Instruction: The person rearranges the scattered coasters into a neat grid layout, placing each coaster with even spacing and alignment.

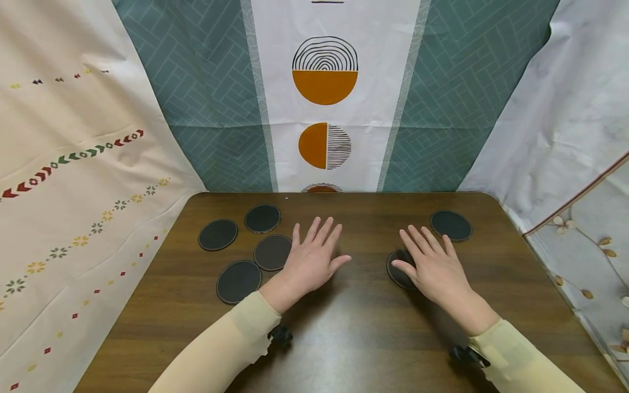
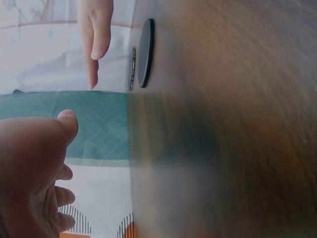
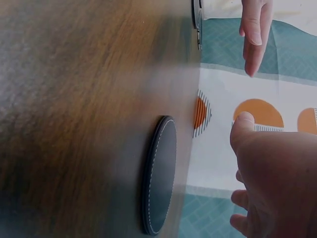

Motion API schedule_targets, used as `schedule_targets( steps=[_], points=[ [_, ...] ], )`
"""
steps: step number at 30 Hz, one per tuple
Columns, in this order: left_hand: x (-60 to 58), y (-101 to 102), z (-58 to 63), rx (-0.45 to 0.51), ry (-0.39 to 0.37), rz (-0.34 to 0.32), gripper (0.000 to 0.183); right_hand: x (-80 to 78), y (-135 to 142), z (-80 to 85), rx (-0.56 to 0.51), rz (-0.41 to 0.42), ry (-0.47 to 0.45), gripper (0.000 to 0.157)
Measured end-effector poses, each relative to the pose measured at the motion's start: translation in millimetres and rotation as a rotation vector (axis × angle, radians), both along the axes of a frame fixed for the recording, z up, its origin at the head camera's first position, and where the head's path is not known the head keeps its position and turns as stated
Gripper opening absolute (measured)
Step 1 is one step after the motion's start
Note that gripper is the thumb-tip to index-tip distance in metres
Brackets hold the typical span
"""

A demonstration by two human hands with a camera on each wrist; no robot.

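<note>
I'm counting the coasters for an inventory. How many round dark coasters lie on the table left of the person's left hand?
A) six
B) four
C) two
B: in the head view four round dark coasters lie on the table left of the left hand; the other two sit by the right hand.

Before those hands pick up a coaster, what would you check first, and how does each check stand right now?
1. Left hand free, fingers spread: ok.
2. Right hand free, holding nothing: ok.
3. Round dark leather coaster under right hand lies flat on the brown wooden table: ok.
4. Right hand touching that coaster: cannot tell; it seems to hover.
5. Four round dark coasters on the left lie apart, none stacked: ok.
6. Far right round dark coaster unobstructed: ok.
</note>
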State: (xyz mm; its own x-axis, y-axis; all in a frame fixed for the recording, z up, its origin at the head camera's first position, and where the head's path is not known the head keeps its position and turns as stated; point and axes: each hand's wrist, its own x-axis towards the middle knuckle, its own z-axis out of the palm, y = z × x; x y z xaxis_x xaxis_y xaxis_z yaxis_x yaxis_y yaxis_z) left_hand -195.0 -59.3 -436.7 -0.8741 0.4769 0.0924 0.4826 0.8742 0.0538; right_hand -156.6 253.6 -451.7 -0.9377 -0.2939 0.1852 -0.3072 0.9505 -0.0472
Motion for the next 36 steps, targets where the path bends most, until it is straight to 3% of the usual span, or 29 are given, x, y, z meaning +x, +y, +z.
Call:
schedule_targets(
  steps=[23, 36],
  points=[
    [3.4, 32, -10.7, -0.029, -0.036, -0.054, 0.083, 11.5, 18, -12.7, -0.02, -0.012, 0.053, 0.081],
    [5.7, 45, -14.9, -0.04, -0.042, -0.081, 0.082, 18.4, 27, -14.5, -0.013, -0.03, -0.002, 0.084]
  ],
)
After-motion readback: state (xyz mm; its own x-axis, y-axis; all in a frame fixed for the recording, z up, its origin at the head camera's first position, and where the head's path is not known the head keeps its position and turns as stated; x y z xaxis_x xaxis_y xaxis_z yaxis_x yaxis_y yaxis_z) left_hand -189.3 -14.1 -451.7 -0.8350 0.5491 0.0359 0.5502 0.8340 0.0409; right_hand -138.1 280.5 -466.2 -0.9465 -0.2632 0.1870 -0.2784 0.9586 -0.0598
